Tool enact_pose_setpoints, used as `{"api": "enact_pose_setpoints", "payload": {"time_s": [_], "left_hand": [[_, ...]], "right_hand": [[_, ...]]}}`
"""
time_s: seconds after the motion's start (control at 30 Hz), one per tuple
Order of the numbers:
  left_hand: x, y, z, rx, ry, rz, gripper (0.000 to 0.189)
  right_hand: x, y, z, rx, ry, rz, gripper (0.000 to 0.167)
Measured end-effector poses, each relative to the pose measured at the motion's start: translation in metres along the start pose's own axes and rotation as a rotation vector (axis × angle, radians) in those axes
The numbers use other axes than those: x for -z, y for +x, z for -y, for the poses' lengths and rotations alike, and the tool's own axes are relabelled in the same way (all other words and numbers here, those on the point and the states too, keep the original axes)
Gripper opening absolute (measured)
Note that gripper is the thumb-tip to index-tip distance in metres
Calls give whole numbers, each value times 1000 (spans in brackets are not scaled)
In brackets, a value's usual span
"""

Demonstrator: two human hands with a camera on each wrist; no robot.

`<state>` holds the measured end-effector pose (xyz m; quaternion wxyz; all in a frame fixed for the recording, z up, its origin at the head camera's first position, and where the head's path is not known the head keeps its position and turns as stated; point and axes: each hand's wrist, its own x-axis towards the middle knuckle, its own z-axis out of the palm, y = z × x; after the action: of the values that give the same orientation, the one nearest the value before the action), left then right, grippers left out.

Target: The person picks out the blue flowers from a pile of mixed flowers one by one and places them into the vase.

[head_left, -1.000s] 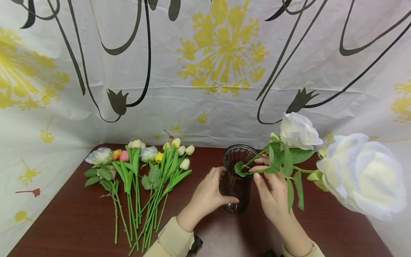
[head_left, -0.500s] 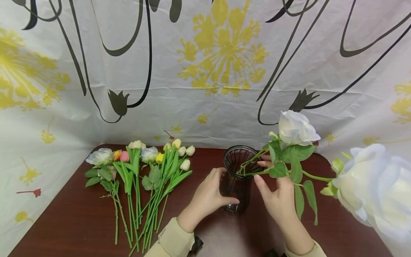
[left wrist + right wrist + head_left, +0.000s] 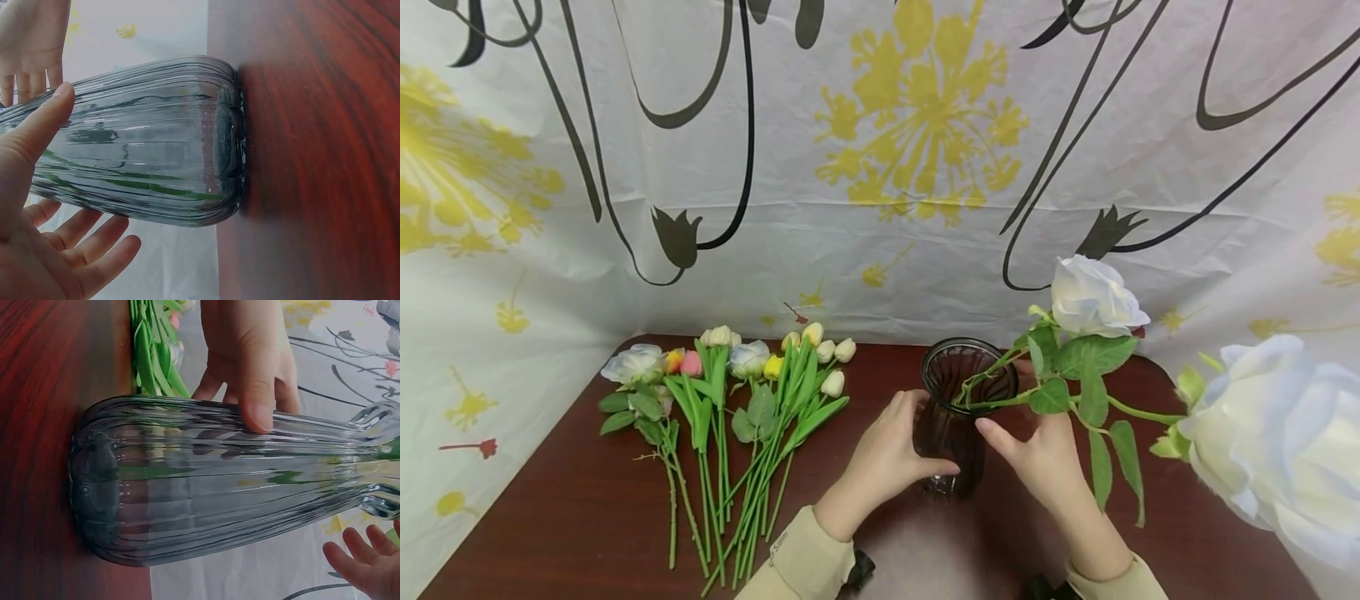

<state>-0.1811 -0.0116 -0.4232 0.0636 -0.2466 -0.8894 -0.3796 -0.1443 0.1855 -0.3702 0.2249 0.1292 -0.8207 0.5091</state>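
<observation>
"What are you seeing closest to you?"

"One white rose [image 3: 1285,442] is leaning far out to my right, its bloom pointing away from the vase [image 3: 951,437]. Beyond it, my left hand [image 3: 883,458] is gripping the vase, thumb on the near side, fingers curving round the far side. My right hand [image 3: 1045,458] is staying spread beside the rim [image 3: 967,342], thumb and fingers apart; I can't tell whether they're touching the glass."

"How is the vase sitting?"

"It's standing upright on the table [image 3: 580,508] between my hands, long axis vertical, mouth facing up. I'm counting one."

"And the roses in it?"

"Two. The second rose [image 3: 1096,296] is pointing up and right. Green stems [image 3: 1011,402] are slanting in over the right side."

"Farther off?"

"Loose flowers [image 3: 702,433] are lying to the left, blooms pointing away from me. I'm counting one pink tulip [image 3: 691,364], three white tulips [image 3: 832,383] at the right edge and two pale blue roses [image 3: 632,365]; others are overlapping too much. Behind, a printed cloth [image 3: 760,283] is hanging."
</observation>
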Motion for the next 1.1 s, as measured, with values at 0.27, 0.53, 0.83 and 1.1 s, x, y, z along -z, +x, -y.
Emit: {"api": "enact_pose_setpoints", "payload": {"time_s": [0.27, 0.53, 0.83, 1.1], "left_hand": [[-2, 0, 2, -16, 16, -27, 90], [-3, 1, 2, -18, 16, -36, 90], [2, -1, 5, -46, 5, 7, 86], [10, -2, 6, -28, -24, 85, 80]], "right_hand": [[-8, 3, -5, 16, 0, 19, 82], [-13, 3, -12, 3, -29, 32, 79], [-16, 2, -17, 16, -122, 24, 66], [-15, 1, -20, -25, -158, 40, 61]]}}
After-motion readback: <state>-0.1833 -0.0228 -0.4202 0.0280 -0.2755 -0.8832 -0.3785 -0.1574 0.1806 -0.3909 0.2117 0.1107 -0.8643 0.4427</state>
